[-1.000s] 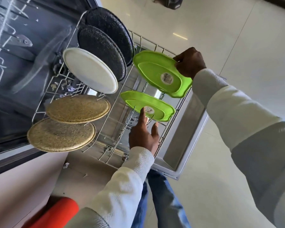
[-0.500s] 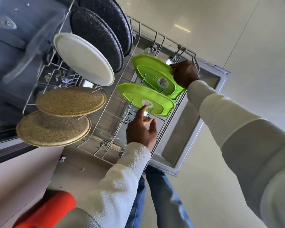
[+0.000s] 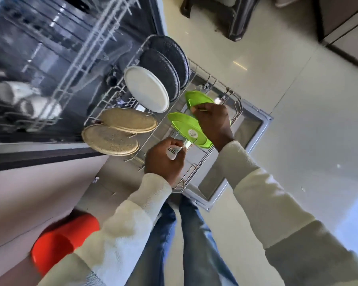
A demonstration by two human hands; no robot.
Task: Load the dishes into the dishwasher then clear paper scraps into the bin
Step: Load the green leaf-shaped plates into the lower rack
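Head view. Inspector: State the hands, nearest first.

Assessor: The left hand (image 3: 165, 162) is over the near end of the lower rack (image 3: 196, 168), fingers curled round a small white item (image 3: 173, 152). What that item is cannot be determined. Just beyond, the right hand (image 3: 213, 124) reaches across the near green plate (image 3: 186, 126), its back to the camera, and clamps the rim of the far green plate (image 3: 196, 99). The two hands are apart.

Inspector: Location of the dishes?

Assessor: Both green plates stand tilted among the rack's tines, one behind the other. Further in, on edge in the same rack: two tan speckled plates (image 3: 128, 122), a white plate (image 3: 146, 88) and two dark speckled plates (image 3: 161, 73).

Inspector: Handling?

Assessor: In my judgement the green plates are light, stiff plastic. They look smooth enough to slip and are unlikely to break. The rim is the proper hold, thumb on one face and fingers on the other, so the plate can be steered into its slot. The round plates look heavier and would need a firmer hold.
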